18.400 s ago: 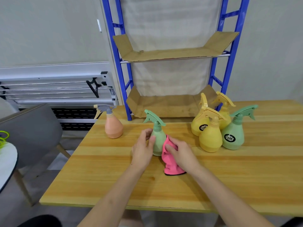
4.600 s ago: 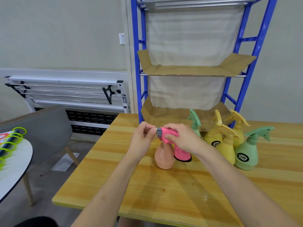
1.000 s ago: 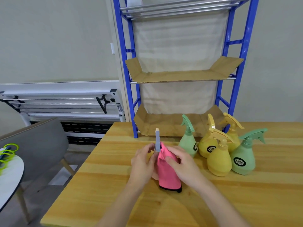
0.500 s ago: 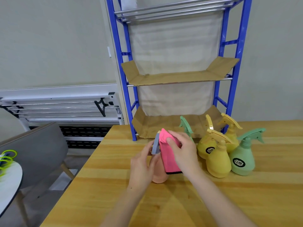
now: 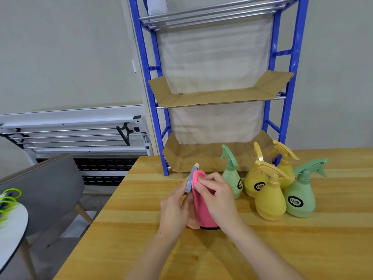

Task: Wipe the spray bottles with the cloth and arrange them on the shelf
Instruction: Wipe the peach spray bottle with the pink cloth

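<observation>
A wooden table (image 5: 302, 249) fills the lower part of the view, and a blue metal shelf rack (image 5: 282, 110) stands at its far edge against the wall, with creased cardboard liners (image 5: 218, 97) laid over its middle and bottom tiers. To the left of the table are a grey chair (image 5: 46, 188) and the edge of a white round table (image 5: 12, 235). On the wooden table, in front of the bottom tier, stand five spray bottles in a loose group: a pale green bottle (image 5: 232, 178) nearest the hands, three yellow bottles (image 5: 269, 201) close together to its right, and a larger green bottle (image 5: 300, 197) at the far right, touching the front yellow one. A peach spray bottle (image 5: 192, 223) stands on the table between the hands, mostly hidden, its grey trigger head (image 5: 190, 181) poking up. The left hand (image 5: 173, 207) curls round the bottle's left side just below that head. The right hand (image 5: 218, 197) pinches a pink cloth (image 5: 202, 211) against the head, fingers bent over the cloth, which hangs down over the bottle's right side to the tabletop.
</observation>
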`<move>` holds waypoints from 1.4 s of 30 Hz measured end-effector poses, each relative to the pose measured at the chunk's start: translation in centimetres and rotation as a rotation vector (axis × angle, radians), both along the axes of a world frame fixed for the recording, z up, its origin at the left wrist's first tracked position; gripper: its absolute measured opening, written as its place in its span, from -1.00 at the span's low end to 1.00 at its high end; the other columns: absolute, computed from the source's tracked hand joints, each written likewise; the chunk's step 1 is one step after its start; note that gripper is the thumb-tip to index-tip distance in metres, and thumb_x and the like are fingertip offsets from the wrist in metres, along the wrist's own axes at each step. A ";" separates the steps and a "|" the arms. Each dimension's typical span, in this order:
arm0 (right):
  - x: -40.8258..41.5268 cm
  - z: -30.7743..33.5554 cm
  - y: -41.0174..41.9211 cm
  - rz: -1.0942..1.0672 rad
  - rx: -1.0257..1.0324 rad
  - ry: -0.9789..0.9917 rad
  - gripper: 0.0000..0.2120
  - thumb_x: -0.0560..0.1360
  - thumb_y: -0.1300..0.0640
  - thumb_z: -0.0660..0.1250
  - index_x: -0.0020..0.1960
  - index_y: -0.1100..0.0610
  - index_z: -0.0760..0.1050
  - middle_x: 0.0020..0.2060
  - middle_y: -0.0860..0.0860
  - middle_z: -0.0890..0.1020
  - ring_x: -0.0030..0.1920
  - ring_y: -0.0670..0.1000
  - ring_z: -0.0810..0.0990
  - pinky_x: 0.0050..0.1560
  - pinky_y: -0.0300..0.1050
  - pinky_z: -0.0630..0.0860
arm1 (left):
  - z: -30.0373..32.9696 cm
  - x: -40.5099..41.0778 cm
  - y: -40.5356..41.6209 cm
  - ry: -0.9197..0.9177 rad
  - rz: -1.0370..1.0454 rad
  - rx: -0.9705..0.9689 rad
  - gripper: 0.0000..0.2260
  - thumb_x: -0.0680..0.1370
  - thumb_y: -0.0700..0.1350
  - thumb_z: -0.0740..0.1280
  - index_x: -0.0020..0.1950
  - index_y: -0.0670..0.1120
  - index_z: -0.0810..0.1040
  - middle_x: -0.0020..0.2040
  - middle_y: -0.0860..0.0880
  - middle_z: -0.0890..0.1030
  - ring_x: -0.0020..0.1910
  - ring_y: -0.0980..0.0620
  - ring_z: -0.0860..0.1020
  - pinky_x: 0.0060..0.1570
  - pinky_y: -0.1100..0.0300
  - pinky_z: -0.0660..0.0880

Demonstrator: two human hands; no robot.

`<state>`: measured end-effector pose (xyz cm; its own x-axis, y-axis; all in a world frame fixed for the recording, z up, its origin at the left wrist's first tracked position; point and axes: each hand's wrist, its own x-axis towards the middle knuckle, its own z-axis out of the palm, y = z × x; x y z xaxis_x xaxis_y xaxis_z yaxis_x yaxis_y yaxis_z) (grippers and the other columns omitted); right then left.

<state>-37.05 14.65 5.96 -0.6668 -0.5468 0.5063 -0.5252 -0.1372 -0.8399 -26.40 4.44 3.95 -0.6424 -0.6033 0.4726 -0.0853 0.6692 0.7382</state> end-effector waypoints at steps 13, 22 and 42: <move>-1.1 -0.2 0.3 0.029 0.119 -0.051 -0.93 0.56 0.08 0.50 -0.02 -0.03 0.77 -0.12 -0.07 0.57 -0.08 -0.14 0.58 -0.02 -0.27 0.47 | -0.3 -0.6 -0.4 0.004 0.063 0.051 -0.55 0.59 -0.04 0.43 0.43 0.30 0.49 0.10 0.25 0.66 0.13 0.28 0.58 0.19 0.17 0.53; -2.1 0.1 0.5 0.148 0.305 -0.022 -0.79 0.68 0.04 0.31 0.08 -0.07 0.74 0.00 -0.05 0.64 0.10 -0.13 0.57 0.16 -0.13 0.45 | -0.4 -0.6 -0.7 0.007 0.010 0.040 -0.54 0.61 -0.14 0.41 0.38 0.34 0.50 0.14 0.23 0.64 0.17 0.24 0.58 0.23 0.03 0.52; -1.8 -0.2 3.3 -0.209 0.127 0.016 -0.82 0.65 0.03 0.34 0.13 -0.08 0.72 -0.01 -0.12 0.63 0.07 -0.14 0.57 0.16 -0.09 0.49 | 1.4 0.5 -0.9 0.005 -0.074 0.104 -0.71 0.63 0.25 0.21 0.32 0.24 0.49 0.20 0.28 0.61 0.23 0.23 0.54 0.25 -0.01 0.50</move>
